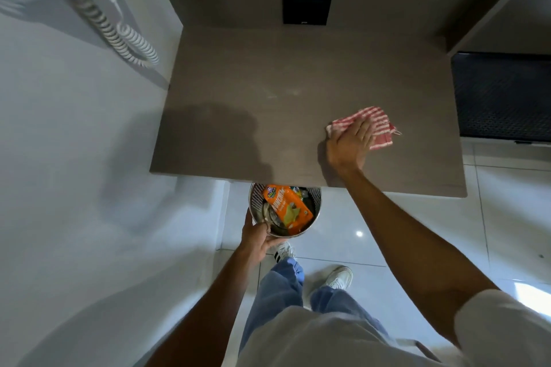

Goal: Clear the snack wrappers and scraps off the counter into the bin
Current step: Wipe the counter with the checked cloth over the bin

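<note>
The brown worktop (268, 74) is seen to be almost bare; only faint pale specks are made out ahead and to the left of the right hand (348, 143), too small to be identified. The round metal bin (316, 197) is held just under the worktop's near edge, left of and nearer than the right hand, its rim gripped by the closed left hand (256, 237). An orange snack wrapper (287, 208) is already lodged inside, its long axis slanted across the opening. A red-striped cloth (372, 121) is pressed flat under the open right hand; a leftward, nearward sweep toward the bin is judged to be called for
</note>
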### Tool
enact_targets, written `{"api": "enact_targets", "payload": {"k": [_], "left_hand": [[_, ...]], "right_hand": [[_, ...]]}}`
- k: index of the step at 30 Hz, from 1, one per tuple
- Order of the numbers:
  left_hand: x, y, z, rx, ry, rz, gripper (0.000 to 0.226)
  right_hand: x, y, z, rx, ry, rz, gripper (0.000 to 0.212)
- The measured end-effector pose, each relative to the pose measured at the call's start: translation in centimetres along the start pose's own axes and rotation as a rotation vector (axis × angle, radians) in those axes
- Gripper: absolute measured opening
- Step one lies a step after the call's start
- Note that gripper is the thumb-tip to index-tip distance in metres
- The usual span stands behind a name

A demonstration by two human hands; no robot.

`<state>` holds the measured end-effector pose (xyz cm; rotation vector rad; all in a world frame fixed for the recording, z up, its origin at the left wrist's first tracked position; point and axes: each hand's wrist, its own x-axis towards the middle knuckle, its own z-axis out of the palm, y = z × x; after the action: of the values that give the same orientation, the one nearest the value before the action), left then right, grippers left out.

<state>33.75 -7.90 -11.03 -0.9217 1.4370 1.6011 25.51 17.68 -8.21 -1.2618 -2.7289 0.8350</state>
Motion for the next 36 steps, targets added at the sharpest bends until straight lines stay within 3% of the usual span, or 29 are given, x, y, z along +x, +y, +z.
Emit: {"api": "enact_targets", "payload": {"k": [3,10,12,14,18,21,24,28,31,36], "left_hand": [[1.1,0.2,-1.2,-0.026,0.041,-0.009,0.072],[4.4,0.5,-4.2,-0.098,0.092,-0.038,0.082],[4.6,0.7,-4.7,-0.064,0.088,-0.029,0.083],[3.9,1.0,-5.0,-0.039,0.081,-0.008,0.084],[1.7,0.7,-4.1,0.015,0.080,0.058,0.072],[-0.8,-0.2,-2.3,-0.014,0.071,0.061,0.079],[-2.9,-1.9,-0.8,-0.068,0.008,0.064,0.087],[-4.7,-5.2,1.8,-0.037,-0.068,0.107,0.080],[-5.5,-7.9,4.2,-0.040,-0.076,0.064,0.081],[-5.7,-10.8,7.3,0.039,-0.165,0.045,0.071]], "right_hand": [[3.4,-2.8,1.7,-0.075,0.008,-0.043,0.073],[5.3,-13.2,7.4,0.073,-0.175,-0.447,0.088],[3.0,-14.3,8.1,0.026,-0.265,-0.609,0.074],[0.3,-14.1,7.8,0.032,-0.387,-0.686,0.061],[-5.4,-10.0,5.5,0.031,-0.605,-0.943,0.060],[-9.7,-5.1,3.1,0.045,-0.731,-0.948,0.062],[-12.4,0.1,-0.3,0.119,-0.682,-0.849,0.056],[-13.5,6.1,-5.5,0.399,-0.357,-0.621,0.037],[-11.2,10.2,-9.2,0.340,-0.152,-0.546,0.049],[-4.3,16.2,-12.5,0.114,-0.114,-0.466,0.060]]}}
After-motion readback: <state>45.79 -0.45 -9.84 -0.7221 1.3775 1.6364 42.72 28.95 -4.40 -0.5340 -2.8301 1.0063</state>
